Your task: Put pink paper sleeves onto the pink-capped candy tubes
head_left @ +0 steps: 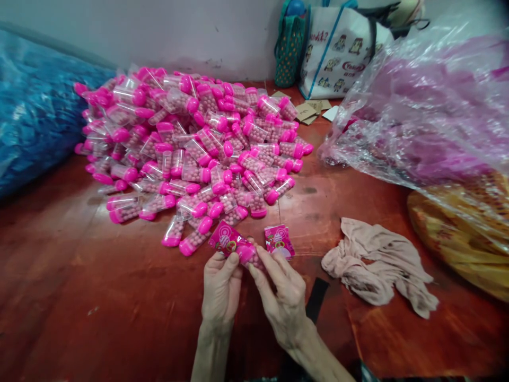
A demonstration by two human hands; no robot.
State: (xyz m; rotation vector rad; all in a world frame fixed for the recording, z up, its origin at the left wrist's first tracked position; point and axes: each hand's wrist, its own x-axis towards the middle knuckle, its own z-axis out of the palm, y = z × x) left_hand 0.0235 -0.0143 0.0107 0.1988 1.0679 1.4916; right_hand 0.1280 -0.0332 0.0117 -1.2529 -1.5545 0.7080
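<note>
Head view: a worn red-brown tabletop (pixel 79 297) runs far to a pale wall (pixel 178 32). At the near middle, the left hand (pixel 220 289) and right hand (pixel 284 300) close their fingers on one pink-labelled tube (pixel 234 245). A heap of pink-capped tubes (pixel 191 143) lies beyond, a blue bag (pixel 35 111) far left, and a beige cloth (pixel 377 265) right.

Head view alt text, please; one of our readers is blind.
A person's left hand and right hand together hold a pink-labelled tube over a red-brown table. Behind it lies a big pile of clear pink-capped tubes; a beige cloth lies to the right.
</note>
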